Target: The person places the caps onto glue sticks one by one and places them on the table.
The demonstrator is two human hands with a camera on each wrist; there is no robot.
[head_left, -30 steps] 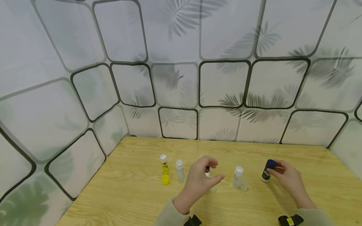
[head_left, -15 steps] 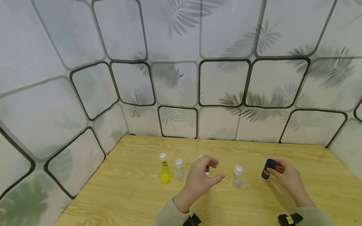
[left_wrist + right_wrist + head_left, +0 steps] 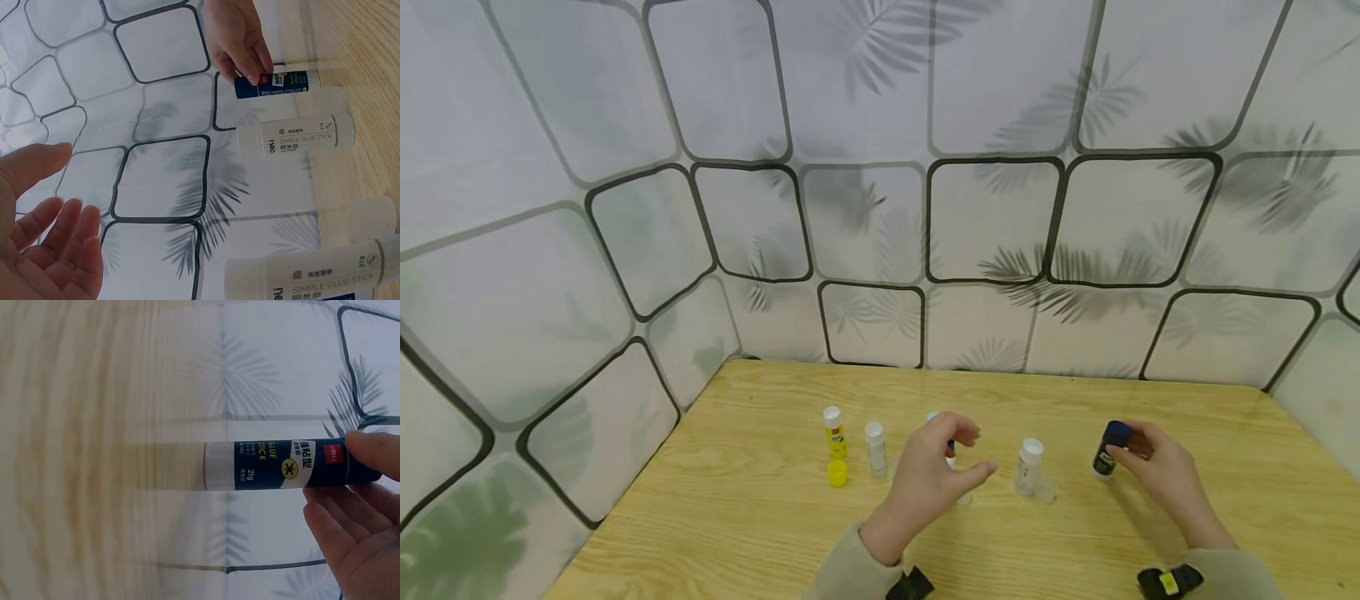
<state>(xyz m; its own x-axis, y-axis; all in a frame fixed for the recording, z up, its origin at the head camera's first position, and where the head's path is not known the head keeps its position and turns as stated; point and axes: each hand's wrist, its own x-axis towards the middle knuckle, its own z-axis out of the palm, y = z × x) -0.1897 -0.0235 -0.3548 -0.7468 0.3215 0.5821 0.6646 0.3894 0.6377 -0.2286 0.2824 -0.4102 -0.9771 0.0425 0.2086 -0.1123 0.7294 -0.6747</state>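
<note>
My right hand (image 3: pixel 1168 479) pinches a dark blue glue stick (image 3: pixel 1105 460) by its cap, thumb on one side and fingers on the other. The stick stands upright, its white base down at the tabletop, and its label faces the camera in the right wrist view. My left hand (image 3: pixel 921 479) hovers over the table with thumb and fingers curved apart, nothing between them. Behind it, partly hidden, stands a glue stick with some dark blue showing (image 3: pixel 951 447). Between my hands is a white glue stick (image 3: pixel 1028 468), with a pale translucent cap (image 3: pixel 1045 488) beside it.
Left of my left hand stand a yellow glue stick (image 3: pixel 836 435), a yellow cap (image 3: pixel 837 474) in front of it, and another white glue stick (image 3: pixel 876 452). The wooden table (image 3: pixel 737 517) meets a patterned curtain (image 3: pixel 865 225) at its back and left edges.
</note>
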